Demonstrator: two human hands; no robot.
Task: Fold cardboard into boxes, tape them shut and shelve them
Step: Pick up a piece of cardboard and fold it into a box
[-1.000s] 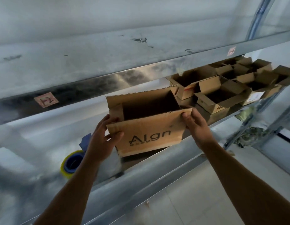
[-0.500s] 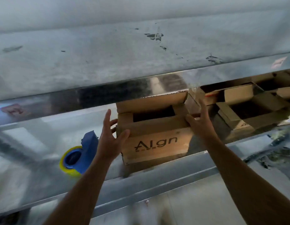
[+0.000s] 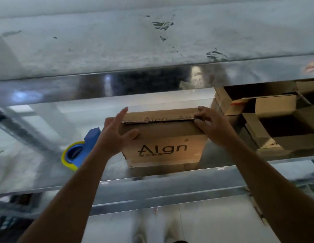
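We see a galv. steel rack [image 3: 170,183] filling most of the view. Upper shelf [image 3: 100,41] is dull grey, scuffed, w/ dark marks [image 3: 162,25] right of centre. Its front rail [image 3: 82,88] is shiny & throws back bright light patches. A blurred reddish label [image 3: 312,66] sits on that rail, far right. Lower shelf [image 3: 26,165] is bright & reflective; a slanted strut [image 3: 17,130] crosses at left. Below we see pale floor [image 3: 214,225].

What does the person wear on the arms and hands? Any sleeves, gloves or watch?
Nothing that shows. The left arm and right arm are bare to the picture's edge, no sleeve in view. The left hand and right hand have no gloves, and neither wrist carries a watch or band.
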